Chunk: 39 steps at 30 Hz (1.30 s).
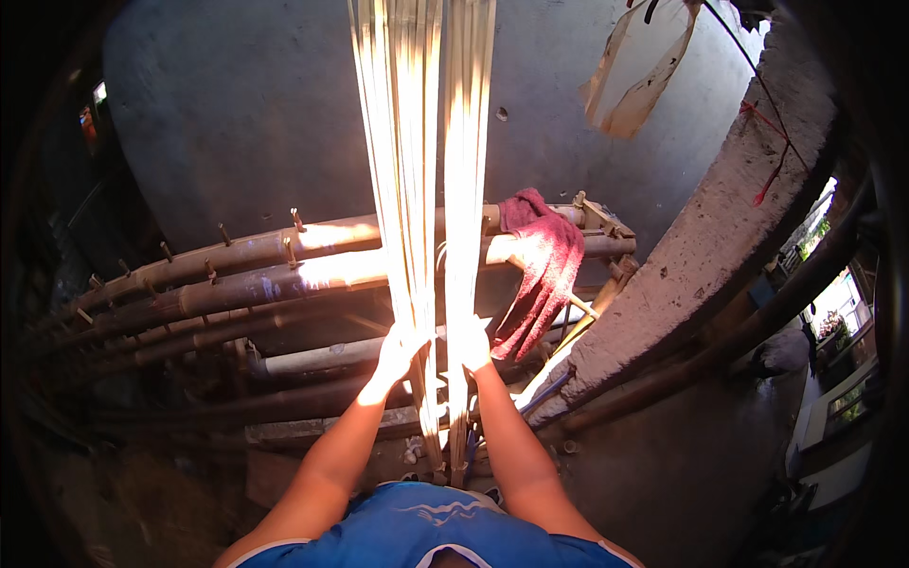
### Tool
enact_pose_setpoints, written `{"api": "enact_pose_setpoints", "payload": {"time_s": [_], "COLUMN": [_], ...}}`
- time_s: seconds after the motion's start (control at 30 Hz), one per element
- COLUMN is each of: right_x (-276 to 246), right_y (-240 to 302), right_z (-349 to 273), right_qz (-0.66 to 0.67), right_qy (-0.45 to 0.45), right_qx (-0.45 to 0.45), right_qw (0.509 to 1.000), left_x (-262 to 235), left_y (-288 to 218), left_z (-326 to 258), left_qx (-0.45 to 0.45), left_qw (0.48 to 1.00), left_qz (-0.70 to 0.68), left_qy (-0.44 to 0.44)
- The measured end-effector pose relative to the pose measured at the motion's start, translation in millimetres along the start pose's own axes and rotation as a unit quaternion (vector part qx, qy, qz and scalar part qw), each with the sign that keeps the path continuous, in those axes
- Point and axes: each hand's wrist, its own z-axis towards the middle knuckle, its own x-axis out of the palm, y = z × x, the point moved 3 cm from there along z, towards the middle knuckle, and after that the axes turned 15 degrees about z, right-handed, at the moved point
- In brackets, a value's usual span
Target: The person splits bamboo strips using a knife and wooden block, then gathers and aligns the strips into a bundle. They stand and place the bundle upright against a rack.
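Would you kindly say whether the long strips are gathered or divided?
Divided: the left hand and right hand hold separate bundles, with a gap between.

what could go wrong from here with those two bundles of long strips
The left hand and right hand grip the left bundle and right bundle low down, with much length rising above, so the tops might sway or fan out. The bundles stand close together, so strips could mix. Swung leftward, they might snag on the pegs jutting from the bamboo-like poles; rightward, on the maroon towel draped over the poles.
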Motion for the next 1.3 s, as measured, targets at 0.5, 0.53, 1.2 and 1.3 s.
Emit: {"api": "enact_pose_setpoints", "payload": {"time_s": [0.5, 0.53, 1.2, 1.3], "right_x": [-10, -13, 21, 24], "right_y": [1, 6, 64, 67], "right_z": [-7, -6, -26, -21], "right_qz": [0.183, 0.185, -0.036, -0.076], "right_qy": [-0.08, -0.12, -0.05, -0.137], "right_qx": [0.113, 0.104, 0.089, -0.065], "right_qw": [0.973, 0.97, 0.994, 0.985], "left_x": [-34, -54, -236, -228], "left_y": [43, 57, 156, 156], "left_z": [-36, -47, -494, -480], "left_qx": [-0.084, -0.171, -0.698, -0.667], "left_qw": [0.994, 0.979, 0.677, 0.718], "left_qz": [-0.001, 0.069, 0.233, 0.194], "left_qy": [0.065, 0.086, 0.028, -0.033]}}
